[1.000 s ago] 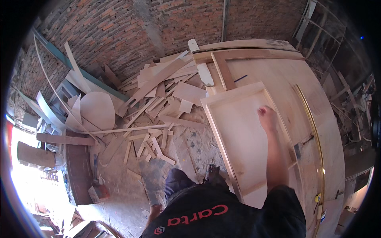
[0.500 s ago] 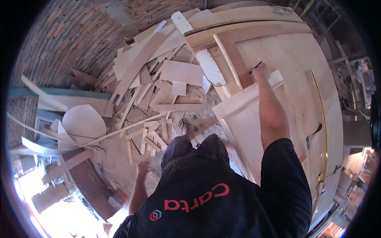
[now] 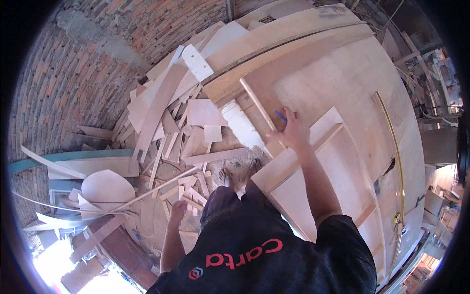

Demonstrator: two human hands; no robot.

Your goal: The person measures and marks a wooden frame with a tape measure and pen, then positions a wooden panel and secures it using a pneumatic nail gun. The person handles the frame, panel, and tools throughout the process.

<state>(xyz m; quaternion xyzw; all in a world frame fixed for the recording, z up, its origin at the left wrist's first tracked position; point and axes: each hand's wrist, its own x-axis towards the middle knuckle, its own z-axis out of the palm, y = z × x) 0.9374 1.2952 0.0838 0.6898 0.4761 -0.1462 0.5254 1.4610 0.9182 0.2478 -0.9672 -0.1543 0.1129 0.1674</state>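
My right hand (image 3: 295,132) is over the wooden sheet on the workbench, with a blue pen (image 3: 280,115) held between its fingers. Its thumb reaches toward a narrow wooden strip (image 3: 259,105), touching or very close to it. Just below this hand lies a pale framed wooden panel (image 3: 325,176), and my forearm passes over it. My left hand (image 3: 179,210) hangs low at my left side, away from the bench. It holds nothing that I can see, and its fingers look loosely apart, though small in view.
A long gold-coloured strip (image 3: 394,142) and a yellow tape measure (image 3: 397,218) lie along the bench's right side. White blocks (image 3: 240,122) sit at its left edge. Plywood offcuts (image 3: 205,112) cover the floor toward the brick wall (image 3: 88,73). A rounded board (image 3: 107,188) stands left.
My right hand has drawn back and left toward the narrow strip, its fingers spreading while keeping the pen. The view has shifted, and both my feet now show.
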